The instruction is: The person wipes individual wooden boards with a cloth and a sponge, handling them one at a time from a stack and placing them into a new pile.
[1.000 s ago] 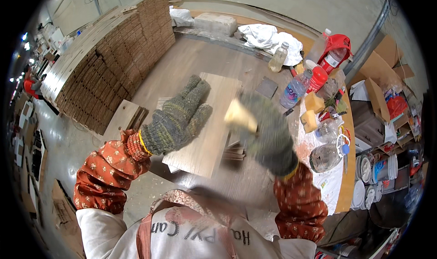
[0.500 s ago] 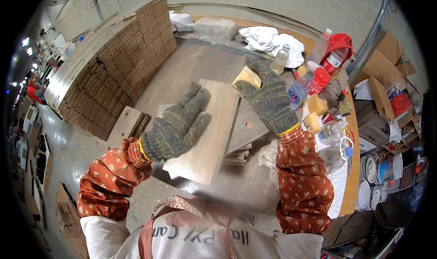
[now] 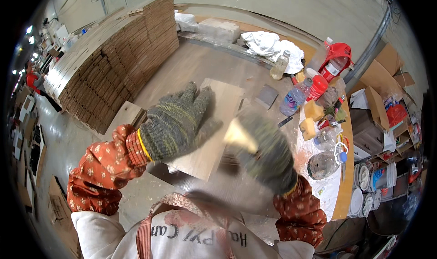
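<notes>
A pale wood-grain board (image 3: 225, 95) lies on a small stack of boards in front of me. My left hand (image 3: 175, 122), in a grey-green knitted glove, is spread flat over its left part, fingers stretched and holding nothing. A shadow shows beside the fingers; whether the palm touches the board I cannot tell. My right hand (image 3: 268, 152), gloved alike and smeared by motion, is at the board's right edge. It grips a yellow sponge (image 3: 240, 136), which is blurred too. A small grey block (image 3: 266, 96) rests on the table beyond that hand.
A tall stack of brown panels (image 3: 118, 58) stands at left. On the right are plastic bottles (image 3: 296, 95), a red bottle (image 3: 318, 86), yellow sponge pieces (image 3: 313, 109) and a clear jug (image 3: 322, 165). White cloth (image 3: 287, 49) lies at the back. A person in red (image 3: 33, 81) stands far left.
My right hand has come nearer to me with the sponge, from the board's far right corner. The grey block is now uncovered. My left hand has shifted slightly, its fingers more spread.
</notes>
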`<action>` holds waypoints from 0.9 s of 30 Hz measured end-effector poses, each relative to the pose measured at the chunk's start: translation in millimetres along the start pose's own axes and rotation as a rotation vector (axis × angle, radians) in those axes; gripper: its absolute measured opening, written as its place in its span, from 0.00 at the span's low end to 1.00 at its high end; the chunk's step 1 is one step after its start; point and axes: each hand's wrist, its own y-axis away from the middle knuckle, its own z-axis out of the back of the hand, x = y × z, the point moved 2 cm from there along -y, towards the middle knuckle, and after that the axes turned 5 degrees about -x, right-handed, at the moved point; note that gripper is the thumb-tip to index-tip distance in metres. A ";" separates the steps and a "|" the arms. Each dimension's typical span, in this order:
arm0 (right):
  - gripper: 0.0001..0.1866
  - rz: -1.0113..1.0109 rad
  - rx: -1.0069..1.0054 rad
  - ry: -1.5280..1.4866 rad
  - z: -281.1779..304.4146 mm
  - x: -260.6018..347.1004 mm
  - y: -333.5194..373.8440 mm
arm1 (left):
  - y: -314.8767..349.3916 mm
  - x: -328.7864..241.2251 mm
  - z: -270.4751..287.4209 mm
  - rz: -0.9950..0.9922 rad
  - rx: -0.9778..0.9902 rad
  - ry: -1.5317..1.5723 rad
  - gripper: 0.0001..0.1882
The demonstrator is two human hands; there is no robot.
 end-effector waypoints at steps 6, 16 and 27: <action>0.30 -0.454 -0.725 -0.792 -7.8 -18.5 28.9 | -3.1 -40.8 5.0 0.037 0.074 -0.184 0.54; 0.26 -0.348 -0.806 -0.395 -3.5 -72.5 46.6 | -3.7 16.2 -14.0 -0.438 0.006 0.329 0.47; 0.30 -0.152 -0.128 -0.213 22.4 -45.0 6.5 | -1.7 12.6 -5.4 -0.529 0.086 0.209 0.46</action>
